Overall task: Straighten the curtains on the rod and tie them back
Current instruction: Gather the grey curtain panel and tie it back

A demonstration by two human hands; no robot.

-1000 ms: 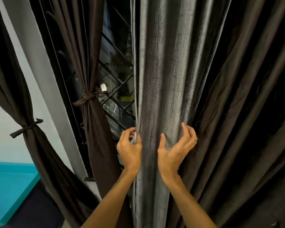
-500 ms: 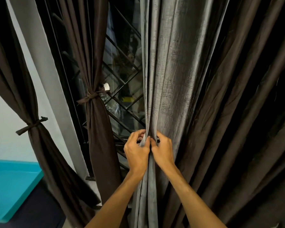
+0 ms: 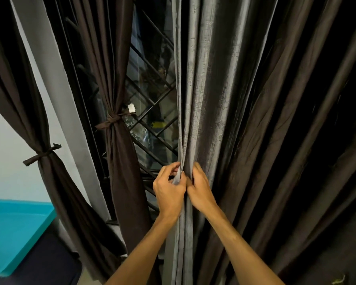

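A grey shiny curtain (image 3: 206,95) hangs straight down in the middle, with a dark brown curtain (image 3: 286,140) spread in folds to its right. My left hand (image 3: 169,190) pinches the grey curtain's left edge, gathered into narrow pleats. My right hand (image 3: 199,188) grips the folds right beside it, and the two hands touch. Left of them a brown curtain (image 3: 121,161) hangs bundled with a tie-back (image 3: 111,121) knotted round it. A second tied brown curtain (image 3: 47,182) hangs at the far left. The rod is out of view.
A window with a black diagonal grille (image 3: 152,112) shows between the curtains. A grey wall column (image 3: 49,79) stands between the two tied curtains. A teal surface (image 3: 14,233) and a dark cushion (image 3: 49,264) lie at the lower left.
My right hand has slid left across the grey curtain, bunching its folds against my left hand. The flat grey panel has narrowed into pleats, and more of the window shows.
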